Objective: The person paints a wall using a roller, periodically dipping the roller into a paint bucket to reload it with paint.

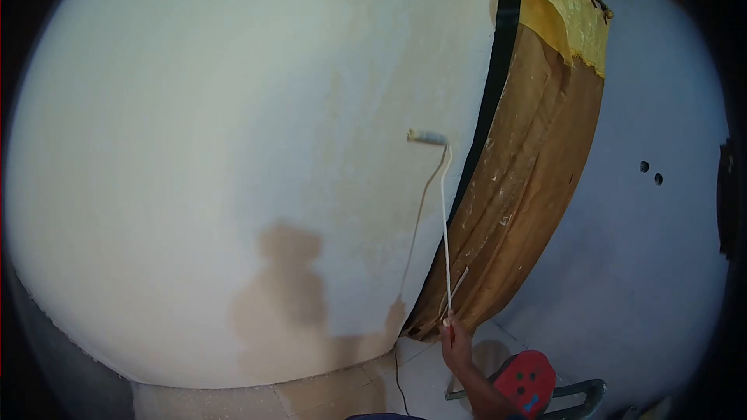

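My right hand (455, 340), low in the view and right of centre, is closed round the red handle of a paint roller (445, 218). From the hand its long, thin pale rod rises to a small roller head (427, 137), which is at the white wall (194, 148). Darker, damp-looking patches show on the wall around the head. A shadow of a person and the roller falls on the wall. My left hand is out of view.
Brown sheeting (537, 148) with a dark edge hangs right of the wall, a yellow cloth (572, 15) at its top. A red stool (525, 381) stands beside my right forearm. A dark cable (399, 381) runs along the tiled floor (327, 397). A bluish wall (646, 264) is further right.
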The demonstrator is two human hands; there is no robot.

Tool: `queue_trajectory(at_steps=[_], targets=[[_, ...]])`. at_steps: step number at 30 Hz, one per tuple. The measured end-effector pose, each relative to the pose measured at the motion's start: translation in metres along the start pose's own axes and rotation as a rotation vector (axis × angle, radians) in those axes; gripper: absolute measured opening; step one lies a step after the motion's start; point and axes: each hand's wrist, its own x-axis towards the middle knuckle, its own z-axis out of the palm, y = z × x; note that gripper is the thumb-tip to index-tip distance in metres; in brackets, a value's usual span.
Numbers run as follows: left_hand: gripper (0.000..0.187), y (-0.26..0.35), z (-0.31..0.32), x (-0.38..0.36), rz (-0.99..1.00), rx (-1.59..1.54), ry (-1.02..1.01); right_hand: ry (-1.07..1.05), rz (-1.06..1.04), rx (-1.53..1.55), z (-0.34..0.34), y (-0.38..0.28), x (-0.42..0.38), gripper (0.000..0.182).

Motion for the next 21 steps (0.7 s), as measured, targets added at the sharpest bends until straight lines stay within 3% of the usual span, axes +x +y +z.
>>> queue_trajectory(at_steps=[3, 6, 7, 9, 13, 21], targets=[[0.046, -0.012, 0.001, 0.0, -0.026, 0.023, -0.011, 0.122, -0.142, -0.064, -0.016, -0.016, 0.05, 0.04], [0.045, -0.029, 0.004, 0.0, -0.064, 0.056, -0.026, 0.311, -0.358, -0.103, -0.059, -0.073, 0.102, 0.04], [0.045, -0.034, 0.005, 0.0, -0.076, 0.067, -0.03, 0.221, -0.135, 0.112, -0.076, -0.1, 0.113, 0.04], [0.045, -0.044, 0.005, -0.001, -0.098, 0.084, -0.035, 0.129, 0.021, 0.337, -0.1, -0.138, 0.138, 0.041], [0.045, -0.06, 0.004, -0.008, -0.134, 0.114, -0.047, 0.316, -0.406, 0.059, -0.138, -0.143, 0.213, 0.042], [0.045, -0.102, 0.01, -0.023, -0.222, 0.185, -0.085, 0.477, -0.538, -0.215, -0.209, -0.231, 0.284, 0.042]])
